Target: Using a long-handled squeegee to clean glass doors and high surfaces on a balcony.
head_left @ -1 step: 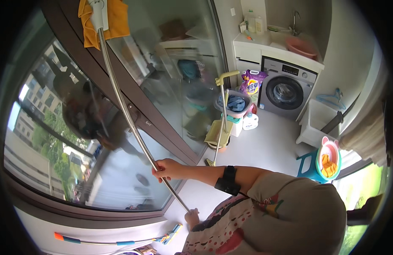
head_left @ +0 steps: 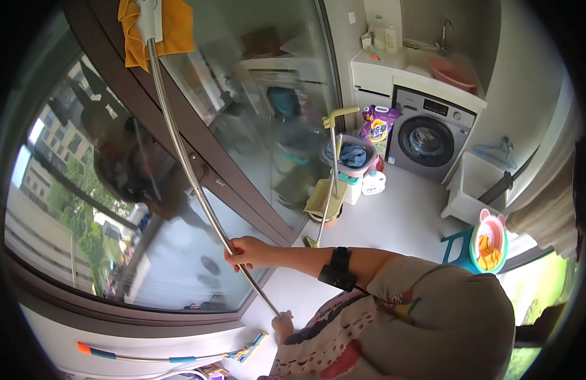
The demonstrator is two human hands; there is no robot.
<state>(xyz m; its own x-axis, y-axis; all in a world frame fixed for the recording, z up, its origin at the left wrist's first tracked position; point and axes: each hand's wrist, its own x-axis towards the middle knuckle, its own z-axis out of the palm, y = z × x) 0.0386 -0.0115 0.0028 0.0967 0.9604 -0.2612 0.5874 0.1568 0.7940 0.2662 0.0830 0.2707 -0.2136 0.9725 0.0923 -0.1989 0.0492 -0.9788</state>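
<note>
Far right: grey washer (head_left: 426, 137) under white counter (head_left: 400, 62), pink basin (head_left: 452, 73) on top. Near left: orange-tipped mop (head_left: 184, 360). Right: blue hangers (head_left: 495, 152).

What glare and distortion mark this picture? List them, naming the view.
Head view: fisheye distortion apparently bows the long silver metal pole; head view: reflections overlay the large dark-framed glass pane; head view: daylight glare pales the green outdoor patch at lower right.

open floor (head_left: 404, 218) between the yellow-green mop (head_left: 341, 114) and the teal stool (head_left: 461, 254), white jug (head_left: 373, 183) and laundry basin (head_left: 351, 170) narrowing the way to the washing machine (head_left: 454, 126), long metal pole (head_left: 199, 190) slanting across the left, glass pane (head_left: 248, 136) beyond it barring passage, gap between pole and mop
</note>
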